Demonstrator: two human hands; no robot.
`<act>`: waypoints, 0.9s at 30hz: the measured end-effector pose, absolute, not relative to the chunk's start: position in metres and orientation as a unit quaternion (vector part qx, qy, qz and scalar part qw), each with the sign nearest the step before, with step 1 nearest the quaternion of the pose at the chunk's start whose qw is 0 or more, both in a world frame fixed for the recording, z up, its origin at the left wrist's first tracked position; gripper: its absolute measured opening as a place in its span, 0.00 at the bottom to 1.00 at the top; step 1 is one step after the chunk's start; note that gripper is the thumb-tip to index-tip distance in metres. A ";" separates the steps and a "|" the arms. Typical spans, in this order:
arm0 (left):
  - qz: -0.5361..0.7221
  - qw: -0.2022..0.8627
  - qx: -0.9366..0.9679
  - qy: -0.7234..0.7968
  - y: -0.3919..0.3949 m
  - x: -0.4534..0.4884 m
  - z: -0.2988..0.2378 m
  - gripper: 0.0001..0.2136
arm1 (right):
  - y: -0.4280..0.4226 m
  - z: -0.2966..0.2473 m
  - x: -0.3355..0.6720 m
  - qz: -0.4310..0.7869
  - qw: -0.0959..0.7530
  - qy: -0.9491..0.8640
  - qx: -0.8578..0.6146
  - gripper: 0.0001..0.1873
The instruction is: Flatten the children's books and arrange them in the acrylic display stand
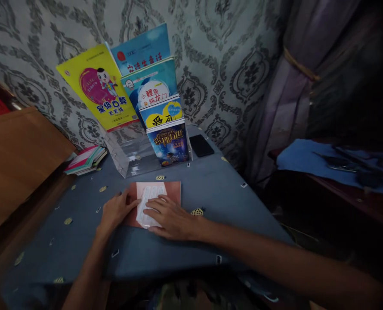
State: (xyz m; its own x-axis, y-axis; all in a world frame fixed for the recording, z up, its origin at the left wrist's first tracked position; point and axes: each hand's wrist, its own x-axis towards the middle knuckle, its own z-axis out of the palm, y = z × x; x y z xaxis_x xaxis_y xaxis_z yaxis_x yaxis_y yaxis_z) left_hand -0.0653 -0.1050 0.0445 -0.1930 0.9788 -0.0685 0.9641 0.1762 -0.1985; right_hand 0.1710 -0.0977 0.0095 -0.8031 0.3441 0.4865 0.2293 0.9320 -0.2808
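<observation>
A reddish-brown booklet (176, 190) lies flat on the table in front of me. On top of it is a pale sheet with printed lines (149, 193), its upper right corner cut or folded at a slant. My right hand (170, 217) rests flat across the sheet's right side, fingers stretched out and slightly apart. At the booklet's left edge is my left hand (117, 211), its thumb reaching over to the sheet's edge and its index finger apart from the thumb. The other left fingers are partly hidden.
A clear acrylic book stand (120, 161) holds several upright books, among them a yellow workbook (96, 88) and a dark blue book (168, 144). A black phone (202, 145) lies to its right. Stacked booklets (86, 159) sit left, beside a wooden panel (26, 159). Patterned wall behind.
</observation>
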 end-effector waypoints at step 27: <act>-0.085 -0.057 -0.791 -0.603 -0.103 0.033 0.005 0.23 | -0.057 -0.019 0.238 0.163 0.170 -0.918 -0.319 0.33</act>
State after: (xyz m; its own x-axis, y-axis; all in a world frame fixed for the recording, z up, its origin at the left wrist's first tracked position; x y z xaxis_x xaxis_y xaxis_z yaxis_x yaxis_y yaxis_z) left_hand 0.0329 -0.1031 0.0054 0.2574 0.9641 0.0655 0.9449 -0.2653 0.1916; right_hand 0.2382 -0.0570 -0.0186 -0.7388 0.6407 0.2088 0.5294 0.7436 -0.4085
